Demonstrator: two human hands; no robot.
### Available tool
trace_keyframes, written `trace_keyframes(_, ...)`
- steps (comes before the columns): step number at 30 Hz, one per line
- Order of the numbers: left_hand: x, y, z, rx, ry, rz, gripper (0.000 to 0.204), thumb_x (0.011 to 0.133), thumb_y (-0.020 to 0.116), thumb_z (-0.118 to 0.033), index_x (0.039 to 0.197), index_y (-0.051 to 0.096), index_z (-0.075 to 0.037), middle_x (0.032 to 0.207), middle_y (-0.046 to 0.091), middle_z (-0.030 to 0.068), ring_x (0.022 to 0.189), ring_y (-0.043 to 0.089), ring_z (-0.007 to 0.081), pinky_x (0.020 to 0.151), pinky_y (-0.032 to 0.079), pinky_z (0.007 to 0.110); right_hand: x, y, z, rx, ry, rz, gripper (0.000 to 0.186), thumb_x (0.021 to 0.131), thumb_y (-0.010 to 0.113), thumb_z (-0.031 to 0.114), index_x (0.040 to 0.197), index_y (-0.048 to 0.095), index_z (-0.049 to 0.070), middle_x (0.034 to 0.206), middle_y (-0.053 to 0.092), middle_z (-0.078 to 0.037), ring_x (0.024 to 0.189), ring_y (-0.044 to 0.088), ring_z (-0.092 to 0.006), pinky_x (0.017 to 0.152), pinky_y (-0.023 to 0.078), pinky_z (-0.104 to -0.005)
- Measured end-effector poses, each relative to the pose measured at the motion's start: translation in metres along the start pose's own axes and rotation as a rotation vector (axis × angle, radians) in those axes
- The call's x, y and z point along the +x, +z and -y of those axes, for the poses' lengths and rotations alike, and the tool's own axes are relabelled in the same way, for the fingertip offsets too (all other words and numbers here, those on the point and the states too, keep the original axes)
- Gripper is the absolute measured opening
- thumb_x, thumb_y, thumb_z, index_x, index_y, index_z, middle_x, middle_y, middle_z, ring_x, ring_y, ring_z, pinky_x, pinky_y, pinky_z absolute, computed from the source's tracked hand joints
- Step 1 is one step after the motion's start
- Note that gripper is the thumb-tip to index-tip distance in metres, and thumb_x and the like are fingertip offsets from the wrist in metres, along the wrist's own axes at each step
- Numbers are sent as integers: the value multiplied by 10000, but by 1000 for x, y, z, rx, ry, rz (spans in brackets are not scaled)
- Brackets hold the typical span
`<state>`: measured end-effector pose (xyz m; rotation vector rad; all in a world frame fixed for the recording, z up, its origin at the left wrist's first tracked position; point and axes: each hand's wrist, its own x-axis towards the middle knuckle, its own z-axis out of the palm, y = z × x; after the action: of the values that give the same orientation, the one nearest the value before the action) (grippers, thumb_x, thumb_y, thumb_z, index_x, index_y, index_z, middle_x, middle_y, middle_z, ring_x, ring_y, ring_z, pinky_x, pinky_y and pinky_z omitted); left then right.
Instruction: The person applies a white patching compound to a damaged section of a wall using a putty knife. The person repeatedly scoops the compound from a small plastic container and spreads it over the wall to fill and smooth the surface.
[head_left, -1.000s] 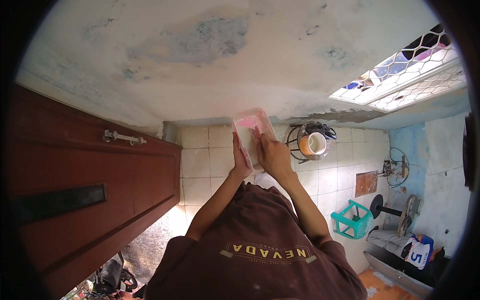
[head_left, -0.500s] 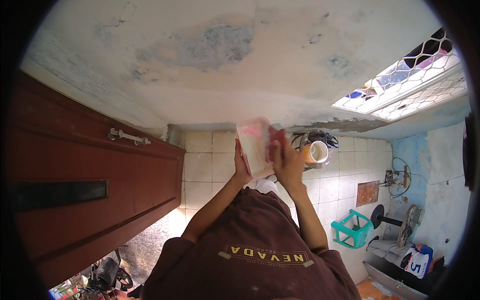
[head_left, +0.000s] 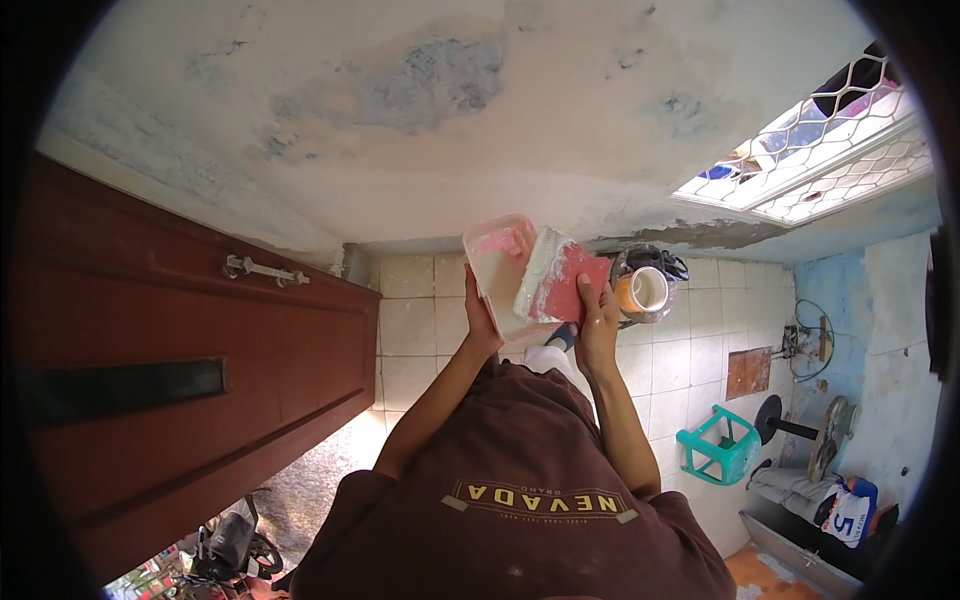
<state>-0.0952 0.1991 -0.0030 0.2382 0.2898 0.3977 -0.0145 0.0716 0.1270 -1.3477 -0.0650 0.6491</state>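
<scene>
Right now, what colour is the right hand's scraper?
The scraper is red, with a whitish smeared edge; head view.

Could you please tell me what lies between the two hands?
In the head view: a pale tray in the left hand and a red spreader in the right hand.

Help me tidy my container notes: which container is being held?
The pinkish rectangular tray, gripped by the left hand. The round orange-and-white tub, farther right, is in neither hand.

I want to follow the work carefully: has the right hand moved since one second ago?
Yes. Judged against the orange container, the right hand has moved to the right, closer to it in this view.
</scene>
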Motion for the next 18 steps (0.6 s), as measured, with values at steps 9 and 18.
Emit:
trace_keyframes(9,2,-9,-7,-123,71,-25,775,958,332,-712,1495,367,-154,1441,493,99,1315,507,297,1083,436,509,-4,5,6,379,115,65,226,974,592,148,1173,551,50,1020,664,-53,748,656,-98,550,527,-206)
trace_keyframes(18,10,-26,-44,-140,258,-138,756,957,346,-711,1497,363,-183,1437,493,79,1332,487,294,1099,407,542,80,27,8,573,388,384,221,976,549,159,1145,571,19,995,686,-106,779,692,-165,609,604,-235)
